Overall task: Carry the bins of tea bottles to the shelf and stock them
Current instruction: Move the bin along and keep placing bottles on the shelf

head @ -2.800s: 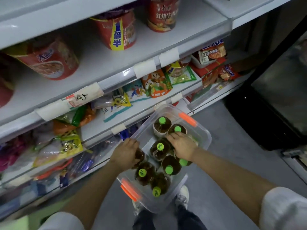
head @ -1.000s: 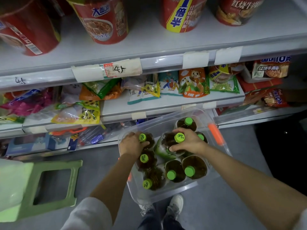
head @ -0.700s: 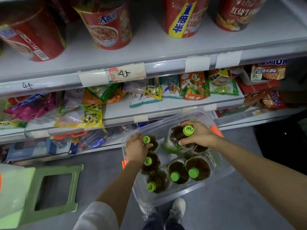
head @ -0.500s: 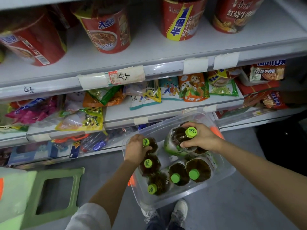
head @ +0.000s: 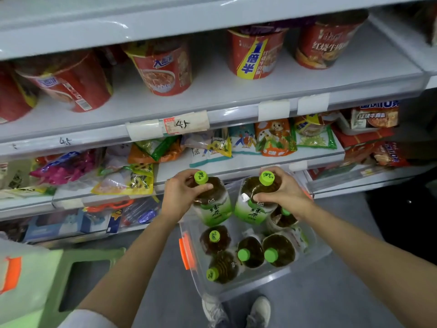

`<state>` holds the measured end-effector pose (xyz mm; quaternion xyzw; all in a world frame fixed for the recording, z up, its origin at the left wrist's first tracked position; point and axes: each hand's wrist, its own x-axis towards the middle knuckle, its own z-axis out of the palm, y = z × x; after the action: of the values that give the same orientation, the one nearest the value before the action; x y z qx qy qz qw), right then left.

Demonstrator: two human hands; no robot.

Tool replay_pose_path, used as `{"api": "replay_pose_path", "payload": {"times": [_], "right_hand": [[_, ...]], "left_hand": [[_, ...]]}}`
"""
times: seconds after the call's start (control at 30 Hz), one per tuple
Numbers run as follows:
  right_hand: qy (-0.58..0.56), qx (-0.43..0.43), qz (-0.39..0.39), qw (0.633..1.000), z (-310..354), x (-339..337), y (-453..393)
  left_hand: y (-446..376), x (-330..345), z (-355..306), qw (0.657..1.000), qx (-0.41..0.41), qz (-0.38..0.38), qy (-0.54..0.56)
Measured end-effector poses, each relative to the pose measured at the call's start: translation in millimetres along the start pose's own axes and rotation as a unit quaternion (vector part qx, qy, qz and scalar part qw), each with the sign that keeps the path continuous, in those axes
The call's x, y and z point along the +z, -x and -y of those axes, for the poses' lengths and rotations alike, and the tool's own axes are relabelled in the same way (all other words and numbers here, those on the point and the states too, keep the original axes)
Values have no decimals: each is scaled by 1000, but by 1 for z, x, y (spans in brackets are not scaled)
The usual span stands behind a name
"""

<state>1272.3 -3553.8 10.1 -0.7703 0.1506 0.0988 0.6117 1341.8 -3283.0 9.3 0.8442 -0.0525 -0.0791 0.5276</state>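
With the left hand (head: pixel 179 197) and right hand (head: pixel 287 197) each clamped on a green tea bottle (head: pixel 211 202) by its shoulder above the clear bin (head: pixel 248 290), either could slip toward 6 o'clock onto the bottles below.

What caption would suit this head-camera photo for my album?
Each hand, left and right, lifts a tea bottle from the clear bin before snack shelves.

Left hand (head: pixel 180 197) and right hand (head: pixel 285 195) each grip a green-capped tea bottle – left bottle (head: pixel 212 202), right bottle (head: pixel 256 200) – above the clear bin (head: pixel 248 284), shelf (head: pixel 236 95) behind.
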Motion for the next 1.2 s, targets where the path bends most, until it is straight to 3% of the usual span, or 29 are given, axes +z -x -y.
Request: {"api": "replay_pose_path", "payload": {"times": [0.13,0.5,1.2], "right_hand": [[-22,-29,-24,999,21,-9,10],[-119,-129,3,984,113,-40,57],[-188,-315,-61,928,320,-76,93]], "left_hand": [[0,-20,-38,995,-7,-17,96],[15,-64,-143,979,103,-3,177],[9,-159,-351,933,310,10,186]]}}
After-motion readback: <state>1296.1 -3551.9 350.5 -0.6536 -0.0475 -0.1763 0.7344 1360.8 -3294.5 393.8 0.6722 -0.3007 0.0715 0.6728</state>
